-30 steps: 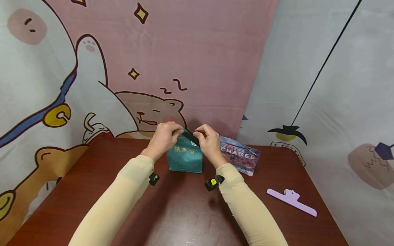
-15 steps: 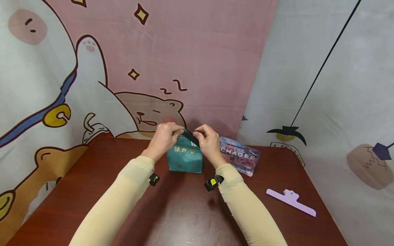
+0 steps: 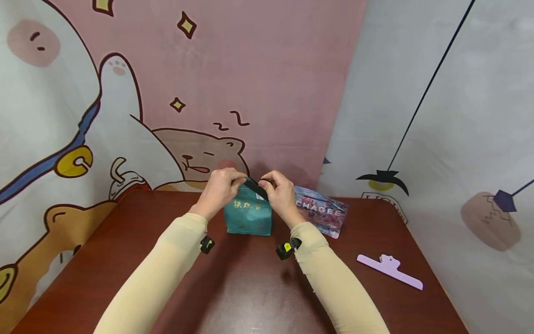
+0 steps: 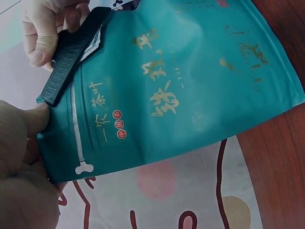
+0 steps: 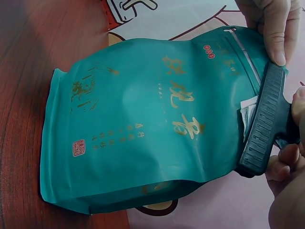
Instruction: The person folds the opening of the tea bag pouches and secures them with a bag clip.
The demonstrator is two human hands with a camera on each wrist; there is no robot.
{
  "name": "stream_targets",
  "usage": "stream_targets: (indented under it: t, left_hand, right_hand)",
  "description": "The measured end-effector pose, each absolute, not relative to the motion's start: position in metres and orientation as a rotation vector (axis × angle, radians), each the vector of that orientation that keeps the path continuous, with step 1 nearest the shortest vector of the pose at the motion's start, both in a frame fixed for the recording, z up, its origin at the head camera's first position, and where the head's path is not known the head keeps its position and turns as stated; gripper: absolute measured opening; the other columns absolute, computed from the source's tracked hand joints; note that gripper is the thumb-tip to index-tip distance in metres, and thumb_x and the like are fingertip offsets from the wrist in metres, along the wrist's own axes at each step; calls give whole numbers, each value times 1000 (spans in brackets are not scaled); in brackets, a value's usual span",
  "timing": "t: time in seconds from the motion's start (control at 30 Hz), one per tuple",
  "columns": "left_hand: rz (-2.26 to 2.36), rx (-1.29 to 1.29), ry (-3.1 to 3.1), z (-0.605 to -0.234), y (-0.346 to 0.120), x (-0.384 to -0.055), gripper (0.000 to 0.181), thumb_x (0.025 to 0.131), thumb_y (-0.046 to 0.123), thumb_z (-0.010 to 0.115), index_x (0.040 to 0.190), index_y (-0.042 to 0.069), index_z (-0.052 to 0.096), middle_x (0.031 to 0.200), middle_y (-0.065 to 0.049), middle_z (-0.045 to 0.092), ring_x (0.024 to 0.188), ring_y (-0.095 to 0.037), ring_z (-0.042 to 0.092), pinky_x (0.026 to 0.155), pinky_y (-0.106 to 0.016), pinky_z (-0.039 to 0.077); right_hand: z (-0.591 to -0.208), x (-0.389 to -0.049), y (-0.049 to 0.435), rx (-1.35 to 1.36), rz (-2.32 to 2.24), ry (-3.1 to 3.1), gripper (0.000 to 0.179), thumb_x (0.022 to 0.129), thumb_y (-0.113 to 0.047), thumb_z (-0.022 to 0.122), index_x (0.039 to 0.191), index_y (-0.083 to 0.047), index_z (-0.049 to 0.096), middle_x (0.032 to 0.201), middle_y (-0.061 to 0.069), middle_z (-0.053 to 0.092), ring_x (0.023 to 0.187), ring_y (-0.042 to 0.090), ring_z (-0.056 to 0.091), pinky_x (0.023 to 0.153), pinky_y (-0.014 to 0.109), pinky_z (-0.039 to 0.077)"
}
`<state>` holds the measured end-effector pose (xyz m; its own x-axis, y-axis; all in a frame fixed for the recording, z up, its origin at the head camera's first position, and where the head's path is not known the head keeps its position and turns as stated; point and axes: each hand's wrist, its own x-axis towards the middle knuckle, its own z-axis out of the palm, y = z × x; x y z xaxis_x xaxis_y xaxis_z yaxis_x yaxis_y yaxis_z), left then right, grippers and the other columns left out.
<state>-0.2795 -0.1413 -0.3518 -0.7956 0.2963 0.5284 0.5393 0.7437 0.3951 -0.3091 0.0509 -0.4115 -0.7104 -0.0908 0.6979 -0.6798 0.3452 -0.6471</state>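
A teal tea bag (image 3: 249,218) with gold characters stands upright at the table's back. Its top corner is pinched by my left hand (image 3: 220,188), whose thumb lies at the near end of a black bag clip (image 5: 264,124). My right hand (image 3: 282,194) grips that clip by its handle. In both wrist views the clip lies across the bag's top edge, over part of it. A folded white printed piece (image 5: 248,114) sticks out beside the clip. The left wrist view shows my left thumb and fingers (image 4: 28,119) on the bag's corner.
To the right of the tea bag lies a colourful CHAGEE pouch (image 3: 323,211), partly behind my right hand. A lilac long clip (image 3: 390,271) lies near the right edge of the brown table (image 3: 254,278). A cartoon-printed cloth (image 3: 267,83) hangs behind.
The head view has shifted slightly, so the whole scene sits a little further left. Both hands keep their places on the bag and the black clip.
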Motion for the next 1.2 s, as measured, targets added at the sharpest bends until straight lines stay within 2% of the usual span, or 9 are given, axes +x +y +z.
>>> stream_targets:
  t: [0.8, 1.0, 1.2]
  left_hand:
    - [-762, -659, -2532, -352, -140, -278, 15, 100, 8, 67, 107, 3, 80, 102, -12, 76, 90, -27, 71, 79, -41, 58]
    - [-755, -659, -2536, -352, -141, -277, 16, 101, 9, 66, 108, 4, 79, 102, -11, 76, 93, -28, 70, 82, -44, 56]
    - [-724, -669, -2554, -350, -140, -275, 18, 102, 12, 65, 110, 4, 79, 103, -11, 75, 97, -29, 68, 93, -49, 52]
  right_hand:
    - [-411, -307, 55, 708, 1397, -2055, 17, 92, -11, 77, 100, 2, 73, 72, 9, 62, 57, 13, 48, 55, 25, 39]
    - [-408, -306, 58, 754, 1408, -2073, 16, 93, -11, 76, 102, 2, 73, 79, 11, 66, 58, 13, 47, 56, 25, 39]
    - [-408, -307, 63, 795, 1415, -2096, 15, 93, -12, 76, 103, 0, 73, 88, 11, 71, 57, 11, 46, 56, 26, 39]
